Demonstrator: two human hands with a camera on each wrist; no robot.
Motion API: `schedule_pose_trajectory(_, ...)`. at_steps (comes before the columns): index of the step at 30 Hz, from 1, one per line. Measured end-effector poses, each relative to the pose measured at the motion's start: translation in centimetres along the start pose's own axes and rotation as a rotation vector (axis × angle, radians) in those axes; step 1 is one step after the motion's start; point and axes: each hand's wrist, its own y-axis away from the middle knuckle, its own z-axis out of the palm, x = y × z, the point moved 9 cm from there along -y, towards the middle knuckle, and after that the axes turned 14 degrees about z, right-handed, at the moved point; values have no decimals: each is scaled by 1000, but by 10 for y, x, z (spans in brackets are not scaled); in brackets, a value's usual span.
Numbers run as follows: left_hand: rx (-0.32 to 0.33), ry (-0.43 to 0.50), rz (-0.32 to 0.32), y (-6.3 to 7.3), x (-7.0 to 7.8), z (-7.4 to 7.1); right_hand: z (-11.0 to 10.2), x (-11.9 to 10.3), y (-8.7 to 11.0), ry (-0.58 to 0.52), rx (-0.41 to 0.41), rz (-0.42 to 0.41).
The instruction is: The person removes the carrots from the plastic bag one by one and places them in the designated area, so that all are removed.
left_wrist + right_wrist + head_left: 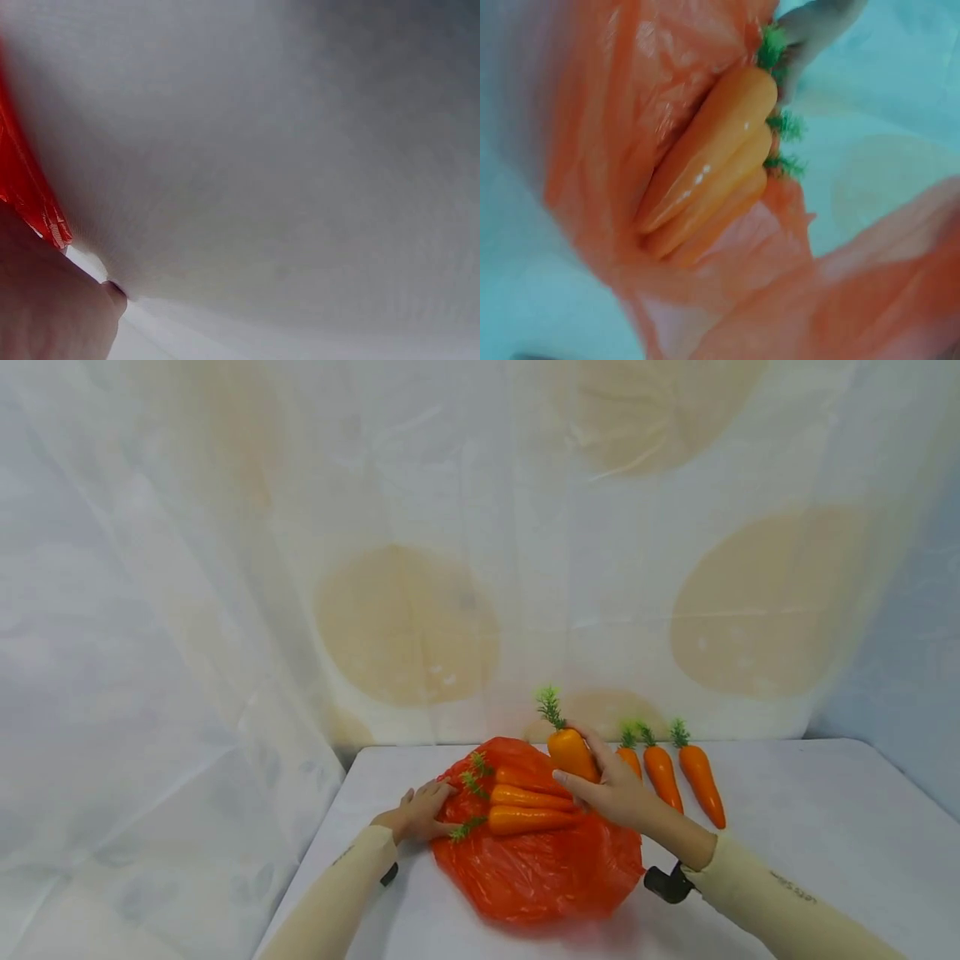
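Note:
A crumpled red plastic bag point(540, 881) lies on the table, with three orange carrots point(531, 821) side by side on it, their green tops toward the left. These carrots point(712, 161) also show close up in the right wrist view. Over their tapered ends, my right hand point(618, 789) grips another carrot point(573, 753) between thumb and fingers, its leafy top up. My left hand point(423, 812) rests at the bag's left edge, fingers spread beside the green tops. In the left wrist view, part of the left hand point(56, 307) appears below the red film.
To the right of the bag, more carrots point(702, 785) lie in a row on the white table point(810, 827), one partly hidden behind my right hand. A pale curtain point(510, 568) with tan round patches hangs behind the table's back edge.

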Motion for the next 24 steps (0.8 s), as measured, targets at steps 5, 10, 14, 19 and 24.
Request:
schedule_pose_trajectory(5,4,5,-4,4,7,-6,-19,8,-1,22,62,17)
schedule_pose_trajectory(10,-9,5,3,7,11,-7,-38,19,-4,36,130,49)
schedule_pose_trajectory(14,0,12,8,8,11,-8,-51,28,-5,19,166,79)
schedule_pose_trajectory(19,-8,8,8,9,9,-5,-62,27,-2,-34,167,59)
schedule_pose_trajectory(24,-11,0,14,9,8,-2,-81,21,4,-74,194,23)
